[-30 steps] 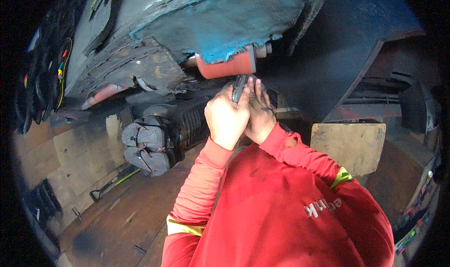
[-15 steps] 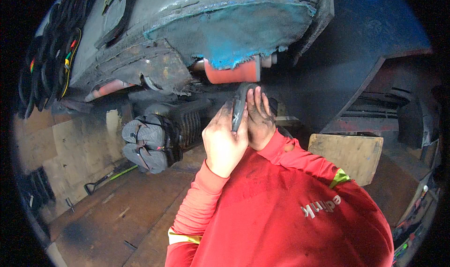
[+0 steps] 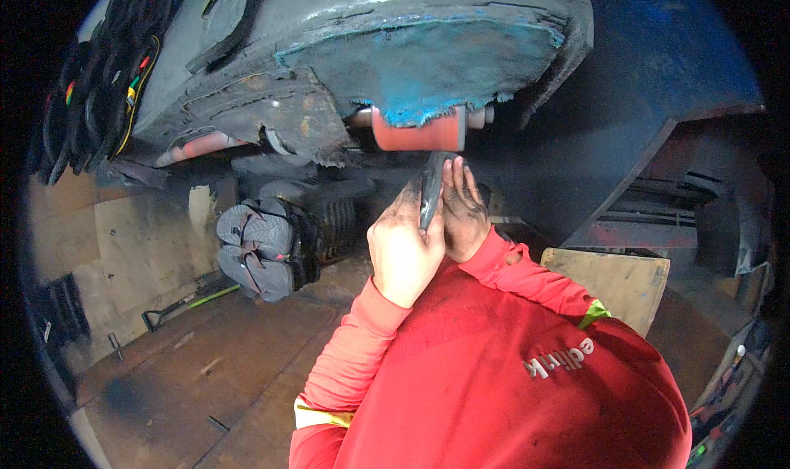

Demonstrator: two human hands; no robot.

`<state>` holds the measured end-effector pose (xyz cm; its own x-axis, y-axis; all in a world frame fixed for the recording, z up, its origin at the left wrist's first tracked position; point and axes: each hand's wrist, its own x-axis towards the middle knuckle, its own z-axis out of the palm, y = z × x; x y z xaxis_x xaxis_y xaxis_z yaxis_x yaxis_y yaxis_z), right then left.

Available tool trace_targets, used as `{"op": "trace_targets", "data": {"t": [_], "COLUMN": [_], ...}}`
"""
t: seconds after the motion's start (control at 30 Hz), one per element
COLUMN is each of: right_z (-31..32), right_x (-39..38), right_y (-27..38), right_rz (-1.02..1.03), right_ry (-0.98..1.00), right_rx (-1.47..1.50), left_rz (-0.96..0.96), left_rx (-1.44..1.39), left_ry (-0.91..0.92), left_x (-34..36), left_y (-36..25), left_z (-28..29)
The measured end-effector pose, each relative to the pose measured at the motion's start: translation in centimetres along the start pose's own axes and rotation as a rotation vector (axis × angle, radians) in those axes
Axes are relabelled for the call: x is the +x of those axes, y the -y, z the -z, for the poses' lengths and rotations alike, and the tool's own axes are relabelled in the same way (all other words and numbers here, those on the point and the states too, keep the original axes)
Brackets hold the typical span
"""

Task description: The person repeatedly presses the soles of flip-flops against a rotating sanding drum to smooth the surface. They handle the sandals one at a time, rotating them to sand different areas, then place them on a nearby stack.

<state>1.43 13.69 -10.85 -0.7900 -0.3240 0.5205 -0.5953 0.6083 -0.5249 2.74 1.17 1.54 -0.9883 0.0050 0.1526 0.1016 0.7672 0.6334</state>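
My left hand point(image 3: 401, 251) and my right hand point(image 3: 462, 212) are raised together in front of me, both closed around a dark, flat, narrow tool point(image 3: 430, 191) that points upward. Its tip is just below a red cylindrical part point(image 3: 415, 132), which sits under the worn blue-painted underside of a large machine body point(image 3: 428, 58). Both hands are smeared with dark grime. My red long sleeves point(image 3: 510, 263) run down to my red shirt at the lower edge.
A grey bundled object point(image 3: 255, 251) hangs beside a dark ribbed part point(image 3: 333, 226) to the left. Bundled cables point(image 3: 99, 99) run along the upper left. A wooden board point(image 3: 617, 280) leans at right. A long tool with a green handle point(image 3: 193, 298) lies on the plank floor.
The view has shifted, so the machine underside looms larger above. My hands stay together on the dark tool and sit slightly lower below the red part.
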Motion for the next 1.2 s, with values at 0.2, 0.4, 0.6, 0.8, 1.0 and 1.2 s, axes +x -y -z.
{"op": "trace_targets", "data": {"t": [0.2,0.4,0.6,0.8,1.0,1.2], "right_z": [0.0,1.0,1.0,0.5,-2.2,-5.8], "right_x": [-0.4,0.1,0.2,-1.3,-1.6,2.0], "right_y": [-0.2,0.2,-0.6,-1.3,-6.2,-7.6], "right_rz": [-0.095,-0.129,0.153,0.023,-1.141,-0.863], "right_ry": [0.032,0.116,0.005,0.092,0.327,0.508], "right_rx": [0.129,0.127,-0.027,0.489,1.955,2.055], "left_rz": [-0.034,0.1,0.028,0.077,0.109,0.071], "left_rx": [0.073,0.11,-0.115,-0.111,-0.254,-0.214], "left_ry": [0.017,0.084,-0.167,-0.293,-0.218,-0.024], "left_x": [1.9,2.5,-2.5,-4.1,-7.1,-4.2], "left_y": [-0.9,-0.7,0.0,3.4,2.3,0.4], "left_z": [-0.2,-0.3,-0.9,-1.9,-0.1,2.0]}}
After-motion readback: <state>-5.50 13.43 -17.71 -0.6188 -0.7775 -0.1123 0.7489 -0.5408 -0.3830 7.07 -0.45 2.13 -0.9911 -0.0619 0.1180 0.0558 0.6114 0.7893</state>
